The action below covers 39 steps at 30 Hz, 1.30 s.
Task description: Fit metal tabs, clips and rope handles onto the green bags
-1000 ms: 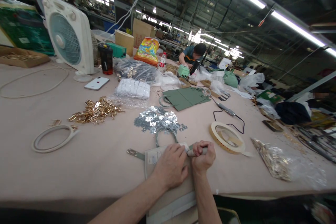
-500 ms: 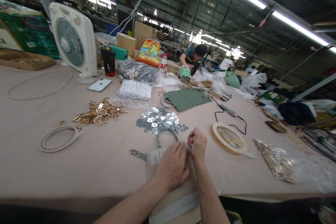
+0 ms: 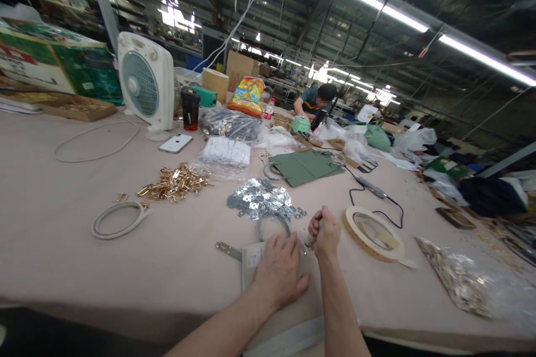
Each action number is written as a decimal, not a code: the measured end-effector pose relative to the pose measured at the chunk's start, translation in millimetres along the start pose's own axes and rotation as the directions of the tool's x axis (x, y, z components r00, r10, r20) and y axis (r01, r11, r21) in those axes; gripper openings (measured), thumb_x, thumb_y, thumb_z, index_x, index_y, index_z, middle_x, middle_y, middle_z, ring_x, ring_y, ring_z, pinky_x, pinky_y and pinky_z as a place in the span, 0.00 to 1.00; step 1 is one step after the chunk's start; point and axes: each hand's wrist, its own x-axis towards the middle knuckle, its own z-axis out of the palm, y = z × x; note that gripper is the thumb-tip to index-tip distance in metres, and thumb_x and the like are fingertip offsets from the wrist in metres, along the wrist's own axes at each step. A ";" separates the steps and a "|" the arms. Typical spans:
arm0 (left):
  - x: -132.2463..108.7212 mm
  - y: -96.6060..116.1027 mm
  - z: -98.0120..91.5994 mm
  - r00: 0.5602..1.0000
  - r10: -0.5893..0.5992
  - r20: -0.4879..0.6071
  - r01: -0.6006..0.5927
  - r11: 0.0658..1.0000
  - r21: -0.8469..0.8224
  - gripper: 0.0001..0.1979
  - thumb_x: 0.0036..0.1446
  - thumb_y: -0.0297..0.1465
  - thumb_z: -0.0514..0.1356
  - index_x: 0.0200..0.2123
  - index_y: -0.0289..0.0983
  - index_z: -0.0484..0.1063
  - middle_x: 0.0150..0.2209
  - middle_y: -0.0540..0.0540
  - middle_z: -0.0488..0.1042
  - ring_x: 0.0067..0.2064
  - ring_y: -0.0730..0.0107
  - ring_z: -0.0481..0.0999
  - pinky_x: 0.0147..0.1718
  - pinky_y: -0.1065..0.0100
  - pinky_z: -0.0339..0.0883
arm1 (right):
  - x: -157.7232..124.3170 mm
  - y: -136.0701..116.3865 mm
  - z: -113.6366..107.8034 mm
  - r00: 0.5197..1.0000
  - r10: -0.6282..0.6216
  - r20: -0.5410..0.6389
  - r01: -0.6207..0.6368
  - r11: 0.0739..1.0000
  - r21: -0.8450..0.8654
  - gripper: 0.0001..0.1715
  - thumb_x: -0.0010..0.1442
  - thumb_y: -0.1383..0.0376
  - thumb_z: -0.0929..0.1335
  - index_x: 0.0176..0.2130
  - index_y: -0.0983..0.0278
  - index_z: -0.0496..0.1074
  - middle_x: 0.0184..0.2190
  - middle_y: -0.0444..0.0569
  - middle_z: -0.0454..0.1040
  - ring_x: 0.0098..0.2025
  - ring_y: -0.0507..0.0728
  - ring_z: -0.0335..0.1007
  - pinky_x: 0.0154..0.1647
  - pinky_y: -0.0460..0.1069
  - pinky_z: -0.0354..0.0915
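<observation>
My left hand lies flat, fingers stretched out, on a beige bag piece near the front edge of the table. A strap with a metal fitting sticks out from its left side, and a grey-green loop handle rises at its far end. Beside the far right corner of the piece, my right hand is closed around a small hand tool with a pale handle. The tool's tip is too small to make out. Just beyond both hands lies a pile of silvery metal plates.
Gold-coloured metal fittings and a narrow tape roll lie to the left. On the right are a wide tape roll and a plastic bag of fittings. Green panels, a phone and a fan stand farther back; a co-worker sits beyond.
My right hand has moved slightly away from the bag piece, and the tool in it now shows. The left hand stays flat on the piece. The camera view has shifted left.
</observation>
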 end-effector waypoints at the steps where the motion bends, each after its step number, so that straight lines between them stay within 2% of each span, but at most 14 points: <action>1: 0.2 0.4 -0.3 1.000 -0.001 0.000 0.001 1.000 0.002 0.36 0.65 0.52 0.54 0.67 0.33 0.65 0.70 0.36 0.62 0.67 0.43 0.63 0.68 0.45 0.52 | 2.5 0.5 3.1 0.999 0.031 0.032 -0.030 0.999 -0.026 0.25 0.62 0.47 0.71 0.27 0.62 0.66 0.15 0.35 0.58 0.14 0.46 0.48 0.13 0.42 0.45; 4: 1.5 1.4 -0.8 1.000 -0.004 0.007 0.004 1.000 0.008 0.36 0.65 0.51 0.55 0.67 0.33 0.66 0.70 0.36 0.63 0.66 0.44 0.63 0.67 0.45 0.52 | 4.9 3.6 6.6 0.995 0.072 0.069 -0.067 0.995 -0.075 0.25 0.61 0.48 0.72 0.26 0.62 0.66 0.15 0.35 0.57 0.14 0.46 0.48 0.13 0.42 0.44; 13: 2.5 3.0 -2.8 1.000 -0.007 0.022 0.006 1.000 0.017 0.36 0.65 0.51 0.55 0.66 0.32 0.67 0.70 0.35 0.63 0.65 0.43 0.64 0.66 0.45 0.55 | -12.7 5.2 -3.9 0.998 -0.002 0.057 0.007 0.996 -0.089 0.25 0.64 0.49 0.69 0.25 0.62 0.65 0.15 0.35 0.56 0.15 0.47 0.48 0.13 0.42 0.46; 16: 1.9 1.7 -0.7 1.000 -0.014 0.020 0.014 1.000 0.014 0.36 0.64 0.51 0.56 0.67 0.33 0.66 0.70 0.35 0.63 0.66 0.42 0.63 0.67 0.44 0.54 | -14.2 -8.1 -3.0 0.993 -0.106 0.048 0.107 0.994 -0.037 0.25 0.66 0.50 0.69 0.24 0.62 0.64 0.15 0.36 0.57 0.15 0.47 0.49 0.13 0.42 0.46; 19: 1.5 0.3 2.0 1.000 -0.006 0.011 0.006 1.000 0.006 0.36 0.65 0.51 0.55 0.67 0.33 0.65 0.70 0.36 0.63 0.67 0.42 0.63 0.67 0.44 0.53 | -16.7 -19.0 -2.6 0.963 -0.270 0.001 0.270 0.961 0.063 0.24 0.67 0.51 0.68 0.25 0.61 0.63 0.16 0.36 0.56 0.15 0.47 0.49 0.13 0.42 0.47; 21: 1.5 0.1 2.9 1.000 -0.001 0.000 0.001 1.000 0.001 0.36 0.65 0.51 0.55 0.67 0.33 0.65 0.70 0.35 0.63 0.66 0.42 0.63 0.67 0.44 0.53 | -20.9 -17.7 -3.2 0.951 -0.309 0.015 0.307 0.950 0.062 0.24 0.67 0.52 0.67 0.24 0.61 0.63 0.16 0.36 0.56 0.15 0.47 0.50 0.14 0.43 0.48; 25: 1.3 0.5 2.8 1.000 -0.017 -0.013 0.017 1.000 -0.006 0.35 0.63 0.50 0.57 0.65 0.33 0.67 0.69 0.35 0.64 0.66 0.43 0.64 0.67 0.45 0.54 | -28.6 -7.5 -5.8 0.981 -0.143 0.134 0.154 0.985 -0.074 0.25 0.67 0.53 0.67 0.23 0.61 0.62 0.16 0.37 0.57 0.15 0.47 0.50 0.14 0.43 0.47; 27: 1.0 0.3 2.5 1.000 -0.017 -0.014 0.017 1.000 -0.009 0.35 0.63 0.51 0.57 0.65 0.34 0.67 0.70 0.35 0.64 0.66 0.43 0.63 0.67 0.45 0.54 | -28.0 -10.5 -6.5 0.981 -0.128 0.146 0.136 0.990 -0.045 0.24 0.68 0.53 0.67 0.24 0.61 0.62 0.16 0.36 0.57 0.15 0.47 0.49 0.14 0.43 0.46; 30: 0.7 -0.3 2.0 1.000 -0.007 -0.002 0.007 1.000 -0.013 0.35 0.65 0.51 0.55 0.67 0.34 0.65 0.70 0.36 0.63 0.67 0.42 0.63 0.67 0.44 0.53 | -23.9 -21.6 -5.0 0.960 -0.269 0.071 0.263 0.961 0.092 0.23 0.68 0.55 0.66 0.25 0.61 0.62 0.16 0.36 0.56 0.15 0.47 0.49 0.14 0.42 0.46; 32: 0.9 -0.2 1.7 1.000 -0.004 0.008 0.004 1.000 -0.014 0.36 0.65 0.51 0.55 0.67 0.34 0.65 0.70 0.35 0.63 0.66 0.42 0.63 0.67 0.43 0.53 | -23.3 -22.8 -3.2 0.944 -0.327 0.033 0.322 0.940 0.112 0.23 0.68 0.55 0.66 0.25 0.61 0.62 0.16 0.36 0.55 0.15 0.47 0.49 0.14 0.43 0.47; 33: 1.0 0.1 1.6 1.000 -0.005 0.008 0.006 1.000 -0.014 0.35 0.65 0.50 0.56 0.66 0.33 0.66 0.70 0.35 0.63 0.66 0.42 0.63 0.67 0.43 0.53 | -24.1 -20.2 -2.7 0.949 -0.313 0.038 0.309 0.947 0.083 0.23 0.68 0.54 0.66 0.24 0.61 0.61 0.16 0.36 0.56 0.15 0.47 0.49 0.14 0.43 0.47; 36: 1.1 0.6 2.4 1.000 -0.014 -0.017 0.014 1.000 -0.008 0.34 0.63 0.50 0.58 0.65 0.34 0.67 0.69 0.35 0.64 0.66 0.43 0.64 0.67 0.44 0.54 | -29.1 -6.0 -5.8 0.985 -0.163 0.055 0.164 0.986 -0.005 0.24 0.67 0.53 0.67 0.24 0.60 0.60 0.16 0.36 0.57 0.15 0.47 0.50 0.14 0.43 0.47; 39: 0.5 0.0 4.8 1.000 -0.014 -0.025 0.014 1.000 -0.009 0.35 0.63 0.50 0.58 0.65 0.34 0.67 0.70 0.35 0.63 0.66 0.43 0.63 0.67 0.44 0.54 | -35.1 2.8 -17.3 0.995 -0.098 -0.037 0.101 0.989 0.105 0.24 0.67 0.52 0.67 0.25 0.60 0.59 0.16 0.34 0.55 0.15 0.47 0.47 0.14 0.42 0.46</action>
